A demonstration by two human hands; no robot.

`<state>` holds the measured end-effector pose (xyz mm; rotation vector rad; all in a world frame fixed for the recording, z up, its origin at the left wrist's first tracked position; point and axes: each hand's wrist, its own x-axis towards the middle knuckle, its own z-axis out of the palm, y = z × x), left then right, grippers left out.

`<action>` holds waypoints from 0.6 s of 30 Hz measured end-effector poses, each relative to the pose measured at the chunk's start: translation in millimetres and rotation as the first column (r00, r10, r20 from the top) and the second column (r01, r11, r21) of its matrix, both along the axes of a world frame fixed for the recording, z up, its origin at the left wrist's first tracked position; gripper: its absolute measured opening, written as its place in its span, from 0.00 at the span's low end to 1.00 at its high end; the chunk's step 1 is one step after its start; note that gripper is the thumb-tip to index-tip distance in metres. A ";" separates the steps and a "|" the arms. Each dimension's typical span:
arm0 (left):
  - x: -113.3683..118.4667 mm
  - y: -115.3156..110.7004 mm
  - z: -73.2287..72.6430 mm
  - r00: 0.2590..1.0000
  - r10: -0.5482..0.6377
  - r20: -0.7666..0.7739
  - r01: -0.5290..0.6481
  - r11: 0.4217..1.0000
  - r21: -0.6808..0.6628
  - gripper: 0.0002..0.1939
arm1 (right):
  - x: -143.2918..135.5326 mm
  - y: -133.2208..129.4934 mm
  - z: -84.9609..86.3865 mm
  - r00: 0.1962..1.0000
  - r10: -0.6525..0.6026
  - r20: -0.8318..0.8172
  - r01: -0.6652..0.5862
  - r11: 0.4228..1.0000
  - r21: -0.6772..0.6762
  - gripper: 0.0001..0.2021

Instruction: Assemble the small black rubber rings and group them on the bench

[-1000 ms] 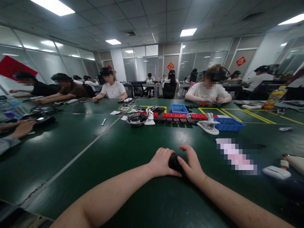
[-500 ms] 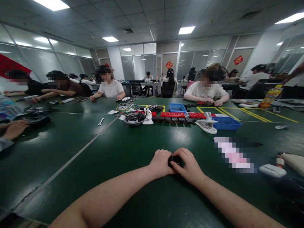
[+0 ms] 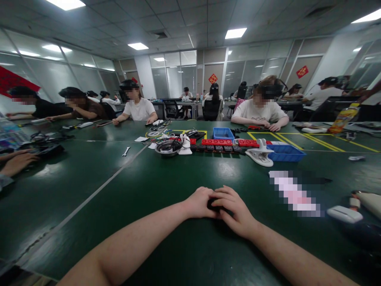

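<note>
Black object at the near middle of the table — resting on it or just above, hard to tell. Left hand wrapped round its left side. Right hand curled over from the other side, loosely spread — gripping or only covering, not possible to tell. Handling midway, by the look of it: grasp made, letting go not yet done; finer progress hidden.
</note>
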<state>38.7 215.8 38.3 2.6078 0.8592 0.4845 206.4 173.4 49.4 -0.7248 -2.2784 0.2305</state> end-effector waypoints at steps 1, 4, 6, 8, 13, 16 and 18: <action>-0.3 -1.0 0.5 1.000 0.000 0.025 0.000 1.000 -0.006 0.20 | 0.3 -0.2 -0.6 0.999 -0.032 -0.005 0.032 0.999 0.015 0.13; -1.2 -3.7 0.8 0.994 0.088 0.061 -0.088 0.996 -0.012 0.33 | 0.3 1.2 -4.2 0.979 -0.201 -0.044 0.202 0.979 0.022 0.14; -1.6 -5.5 0.5 0.988 0.146 0.050 -0.146 0.989 0.002 0.37 | -0.2 3.8 -7.0 0.951 -0.305 -0.059 0.306 0.952 0.006 0.15; -1.2 -7.9 0.1 0.985 0.170 0.035 -0.171 0.985 0.027 0.38 | -0.7 6.2 -8.8 0.932 -0.359 -0.044 0.359 0.933 -0.010 0.15; 4.3 -15.8 -1.6 0.965 0.262 0.019 -0.263 0.961 0.082 0.34 | -2.8 6.4 -8.2 0.926 -0.375 0.048 0.375 0.927 -0.006 0.13; 8.4 -19.2 -3.7 0.952 0.307 -0.016 -0.303 0.946 0.114 0.29 | -4.6 5.4 -7.8 0.914 -0.396 0.086 0.397 0.918 0.002 0.12; 9.7 -19.9 -4.6 0.948 0.317 -0.037 -0.310 0.941 0.135 0.25 | -5.6 5.3 -7.4 0.911 -0.401 0.100 0.403 0.915 -0.001 0.11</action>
